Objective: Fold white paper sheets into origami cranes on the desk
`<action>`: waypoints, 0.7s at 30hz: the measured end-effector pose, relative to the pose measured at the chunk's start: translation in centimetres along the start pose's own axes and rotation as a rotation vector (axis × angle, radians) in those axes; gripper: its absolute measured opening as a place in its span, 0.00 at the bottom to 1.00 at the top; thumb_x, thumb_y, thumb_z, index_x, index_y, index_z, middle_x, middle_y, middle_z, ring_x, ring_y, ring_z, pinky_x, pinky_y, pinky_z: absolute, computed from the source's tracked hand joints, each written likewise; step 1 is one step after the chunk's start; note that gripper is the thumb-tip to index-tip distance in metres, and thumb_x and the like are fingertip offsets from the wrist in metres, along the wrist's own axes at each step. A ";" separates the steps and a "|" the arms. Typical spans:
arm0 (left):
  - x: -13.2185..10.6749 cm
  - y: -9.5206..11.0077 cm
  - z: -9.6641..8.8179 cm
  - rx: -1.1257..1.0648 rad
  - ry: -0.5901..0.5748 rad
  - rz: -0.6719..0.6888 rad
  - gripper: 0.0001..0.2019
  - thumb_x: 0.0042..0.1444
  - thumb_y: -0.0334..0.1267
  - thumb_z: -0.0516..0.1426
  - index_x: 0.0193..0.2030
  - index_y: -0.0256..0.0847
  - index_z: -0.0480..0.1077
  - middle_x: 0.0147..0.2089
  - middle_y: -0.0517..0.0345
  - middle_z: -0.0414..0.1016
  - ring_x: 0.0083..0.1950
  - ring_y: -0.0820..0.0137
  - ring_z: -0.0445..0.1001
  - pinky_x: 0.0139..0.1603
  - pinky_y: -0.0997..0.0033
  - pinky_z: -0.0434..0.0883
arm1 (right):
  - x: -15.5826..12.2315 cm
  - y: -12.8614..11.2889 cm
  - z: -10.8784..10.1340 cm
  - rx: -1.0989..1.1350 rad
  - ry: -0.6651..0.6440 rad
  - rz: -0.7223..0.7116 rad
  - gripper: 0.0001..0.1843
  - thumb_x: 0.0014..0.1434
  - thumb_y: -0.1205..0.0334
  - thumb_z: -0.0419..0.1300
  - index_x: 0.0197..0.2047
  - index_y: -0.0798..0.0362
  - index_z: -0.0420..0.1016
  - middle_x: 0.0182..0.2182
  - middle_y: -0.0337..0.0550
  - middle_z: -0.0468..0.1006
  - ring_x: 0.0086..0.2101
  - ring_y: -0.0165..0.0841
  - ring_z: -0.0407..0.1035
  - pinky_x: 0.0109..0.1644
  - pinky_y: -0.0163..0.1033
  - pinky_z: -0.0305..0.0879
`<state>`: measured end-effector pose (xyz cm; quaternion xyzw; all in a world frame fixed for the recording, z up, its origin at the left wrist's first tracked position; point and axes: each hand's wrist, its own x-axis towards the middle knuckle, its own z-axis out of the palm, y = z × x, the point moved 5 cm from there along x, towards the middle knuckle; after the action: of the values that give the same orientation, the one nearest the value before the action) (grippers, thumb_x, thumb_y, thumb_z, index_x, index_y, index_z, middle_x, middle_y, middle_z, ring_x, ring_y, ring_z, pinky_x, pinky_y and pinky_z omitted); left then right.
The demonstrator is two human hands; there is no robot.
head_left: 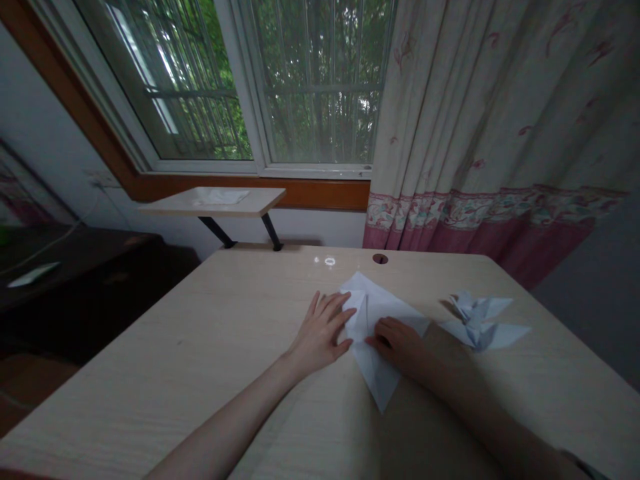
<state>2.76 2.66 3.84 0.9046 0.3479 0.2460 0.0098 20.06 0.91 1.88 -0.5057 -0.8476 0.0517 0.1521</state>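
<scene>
A partly folded sheet of white paper (383,303) lies on the light wooden desk, one corner pointing toward me and another toward the window. My left hand (320,333) rests across its left side, fingers spread and lying flat on a folded layer. On the right part of the sheet, my right hand (397,343) presses down with its fingers curled in and close together. Whether a paper edge is pinched beneath those fingers is hidden. To the right of the sheet sit folded paper birds (480,327) with pointed wings.
At the desk's back left stands a small raised shelf (170,202) on black legs, with white paper (220,197) on it. A round cable hole (380,259) is near the back edge. Behind are a barred window (320,87) and a curtain (450,133). A dark table (75,260) is at left.
</scene>
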 end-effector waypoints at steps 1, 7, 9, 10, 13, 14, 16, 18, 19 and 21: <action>0.0 0.0 0.0 -0.002 0.001 -0.003 0.25 0.55 0.41 0.60 0.60 0.47 0.64 0.69 0.49 0.56 0.68 0.55 0.53 0.68 0.41 0.43 | 0.0 0.1 0.1 0.002 -0.001 -0.001 0.10 0.63 0.63 0.57 0.29 0.52 0.69 0.32 0.42 0.76 0.34 0.34 0.70 0.39 0.37 0.64; 0.1 -0.2 0.1 -0.047 -0.003 -0.065 0.32 0.50 0.39 0.63 0.62 0.45 0.61 0.70 0.46 0.51 0.69 0.52 0.51 0.67 0.40 0.46 | 0.0 0.1 0.1 -0.006 0.025 -0.010 0.11 0.64 0.61 0.56 0.29 0.51 0.70 0.31 0.41 0.76 0.33 0.34 0.70 0.39 0.37 0.65; 0.1 -0.3 0.2 -0.074 0.002 -0.074 0.34 0.49 0.38 0.64 0.63 0.44 0.59 0.70 0.44 0.50 0.69 0.52 0.50 0.67 0.40 0.47 | 0.0 0.1 0.1 -0.019 0.031 -0.008 0.11 0.64 0.60 0.57 0.29 0.51 0.69 0.31 0.41 0.75 0.33 0.33 0.69 0.38 0.37 0.64; 0.1 -0.4 0.2 -0.087 0.005 -0.077 0.34 0.49 0.38 0.64 0.63 0.44 0.59 0.70 0.44 0.50 0.69 0.52 0.49 0.66 0.40 0.48 | 0.0 0.1 0.2 -0.021 0.028 -0.007 0.11 0.63 0.60 0.58 0.29 0.51 0.69 0.30 0.40 0.75 0.32 0.33 0.69 0.37 0.37 0.64; 0.0 -0.6 0.4 -0.122 0.015 -0.076 0.35 0.48 0.38 0.64 0.64 0.45 0.59 0.70 0.43 0.48 0.69 0.51 0.49 0.65 0.40 0.50 | -0.1 0.2 0.3 -0.016 0.022 0.000 0.11 0.64 0.60 0.58 0.29 0.52 0.69 0.30 0.40 0.75 0.32 0.33 0.69 0.37 0.36 0.63; 0.0 -0.6 0.5 -0.131 0.015 -0.075 0.36 0.47 0.38 0.65 0.64 0.45 0.59 0.70 0.43 0.48 0.69 0.51 0.49 0.65 0.41 0.51 | -0.1 0.2 0.3 -0.012 0.019 -0.001 0.11 0.64 0.60 0.57 0.29 0.52 0.69 0.30 0.40 0.75 0.33 0.33 0.69 0.37 0.36 0.63; 0.0 -0.5 0.7 -0.147 0.018 -0.074 0.37 0.46 0.39 0.65 0.64 0.45 0.59 0.70 0.43 0.46 0.69 0.50 0.48 0.65 0.42 0.52 | -0.1 0.1 0.2 -0.011 0.016 0.001 0.11 0.64 0.61 0.56 0.29 0.52 0.70 0.31 0.40 0.75 0.33 0.33 0.69 0.38 0.36 0.63; -0.1 -0.5 0.8 -0.163 0.019 -0.072 0.38 0.46 0.39 0.66 0.64 0.45 0.58 0.71 0.43 0.45 0.69 0.49 0.47 0.64 0.42 0.53 | -0.1 0.1 0.1 -0.013 0.014 0.004 0.11 0.64 0.61 0.57 0.29 0.52 0.70 0.31 0.40 0.75 0.33 0.33 0.69 0.38 0.36 0.63; -0.1 -0.5 0.9 -0.171 0.016 -0.072 0.39 0.45 0.40 0.66 0.65 0.46 0.57 0.71 0.43 0.44 0.69 0.48 0.47 0.64 0.42 0.53 | -0.1 0.1 0.1 -0.014 0.011 0.007 0.11 0.64 0.61 0.57 0.29 0.52 0.70 0.31 0.41 0.75 0.32 0.33 0.69 0.38 0.36 0.63; -0.1 -0.5 1.1 -0.186 0.003 -0.070 0.42 0.44 0.42 0.67 0.66 0.45 0.56 0.71 0.43 0.42 0.69 0.47 0.46 0.64 0.41 0.52 | 0.0 0.2 0.1 -0.010 -0.001 0.007 0.11 0.63 0.60 0.58 0.29 0.52 0.70 0.30 0.41 0.75 0.32 0.33 0.69 0.37 0.36 0.63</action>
<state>2.87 3.09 2.75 0.8866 0.3552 0.2782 0.1016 20.17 0.99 1.75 -0.5093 -0.8462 0.0484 0.1488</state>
